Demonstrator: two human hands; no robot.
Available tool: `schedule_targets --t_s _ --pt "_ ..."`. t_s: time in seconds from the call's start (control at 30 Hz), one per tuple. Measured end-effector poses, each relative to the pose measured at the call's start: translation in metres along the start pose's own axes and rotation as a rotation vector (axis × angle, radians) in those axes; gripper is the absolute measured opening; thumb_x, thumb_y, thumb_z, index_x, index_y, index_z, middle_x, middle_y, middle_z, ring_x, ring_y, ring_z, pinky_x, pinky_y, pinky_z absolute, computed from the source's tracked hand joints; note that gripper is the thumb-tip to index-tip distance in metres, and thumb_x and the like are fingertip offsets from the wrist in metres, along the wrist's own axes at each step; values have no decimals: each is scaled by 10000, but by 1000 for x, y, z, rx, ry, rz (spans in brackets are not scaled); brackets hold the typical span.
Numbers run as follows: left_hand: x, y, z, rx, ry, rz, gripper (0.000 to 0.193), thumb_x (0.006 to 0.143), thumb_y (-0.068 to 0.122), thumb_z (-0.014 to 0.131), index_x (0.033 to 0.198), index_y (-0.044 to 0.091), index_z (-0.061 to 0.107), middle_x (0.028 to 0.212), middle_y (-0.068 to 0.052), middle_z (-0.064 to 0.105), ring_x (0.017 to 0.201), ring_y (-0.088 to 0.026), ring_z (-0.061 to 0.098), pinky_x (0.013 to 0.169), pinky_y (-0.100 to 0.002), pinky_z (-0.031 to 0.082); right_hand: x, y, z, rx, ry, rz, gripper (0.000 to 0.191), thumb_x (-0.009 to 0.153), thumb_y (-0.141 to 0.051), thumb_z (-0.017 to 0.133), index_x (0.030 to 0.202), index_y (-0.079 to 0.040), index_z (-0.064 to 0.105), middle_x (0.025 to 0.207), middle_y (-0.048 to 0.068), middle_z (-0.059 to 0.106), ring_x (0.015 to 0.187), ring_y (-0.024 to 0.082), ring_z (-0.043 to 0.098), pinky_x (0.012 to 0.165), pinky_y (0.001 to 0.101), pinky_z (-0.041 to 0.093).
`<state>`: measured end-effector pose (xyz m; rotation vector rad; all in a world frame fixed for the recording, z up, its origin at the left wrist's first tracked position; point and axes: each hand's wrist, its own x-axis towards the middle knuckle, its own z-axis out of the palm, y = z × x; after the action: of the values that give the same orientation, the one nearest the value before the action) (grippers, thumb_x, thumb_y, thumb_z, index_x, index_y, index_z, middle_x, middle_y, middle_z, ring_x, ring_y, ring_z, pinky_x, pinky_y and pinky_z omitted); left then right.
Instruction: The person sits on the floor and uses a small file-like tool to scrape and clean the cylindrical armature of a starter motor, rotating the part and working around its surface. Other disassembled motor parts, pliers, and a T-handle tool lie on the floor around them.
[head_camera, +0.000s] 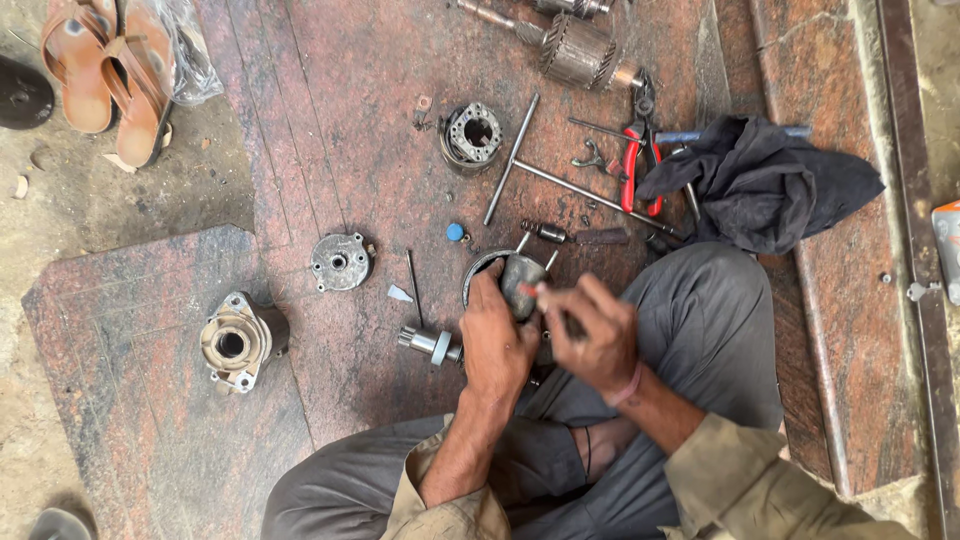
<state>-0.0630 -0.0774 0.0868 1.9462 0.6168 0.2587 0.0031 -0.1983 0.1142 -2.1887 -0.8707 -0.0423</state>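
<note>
My left hand (497, 338) grips a grey metal cylindrical motor part (522, 280) held above a round motor casing (478, 268) on the stone floor. My right hand (593, 332) is closed on a small tool with a reddish tip (531, 291) that touches the grey part. Both hands meet just in front of my bent legs in grey trousers. What lies under the hands is hidden.
Around lie an aluminium end housing (238, 342), a round end cover (340, 262), a brush holder ring (470, 134), an armature (578, 48), a T-handle wrench (560, 180), red pliers (636, 160), a dark rag (765, 180), a geared shaft (428, 343) and sandals (108, 68).
</note>
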Motion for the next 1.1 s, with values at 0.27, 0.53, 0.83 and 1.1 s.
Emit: schedule_targets --t_s 0.27,0.53,0.83,1.1 --pt "-1 -5 2 38 -16 4 744 718 20 745 1400 -93 470 1212 -327 625 1100 -521 628 929 -530 526 -1 0 1 47 25 -18 111 884 29 711 980 -23 730 828 100 656 656 230 681 546 340 515" --pt "-2 -5 2 29 -25 -25 772 709 16 764 1418 -80 472 1235 -320 629 1113 -512 628 942 -521 528 -1 -3 2 1 42 -3 107 871 0 712 964 -35 751 813 101 667 665 231 669 559 344 514" --pt "-1 -1 1 19 -31 -55 756 700 9 757 1403 -68 490 1208 -318 636 1089 -522 624 911 -539 522 -1 2 4 35 65 -22 55 898 22 713 909 -32 713 841 87 688 690 226 664 585 343 525" --pt "0 -3 2 0 2 -32 700 739 -11 718 1406 -49 511 1220 -311 641 1115 -516 623 903 -539 524 -9 -9 4 20 -30 -8 188 820 -7 737 1004 -25 772 790 118 636 642 252 665 545 362 504"
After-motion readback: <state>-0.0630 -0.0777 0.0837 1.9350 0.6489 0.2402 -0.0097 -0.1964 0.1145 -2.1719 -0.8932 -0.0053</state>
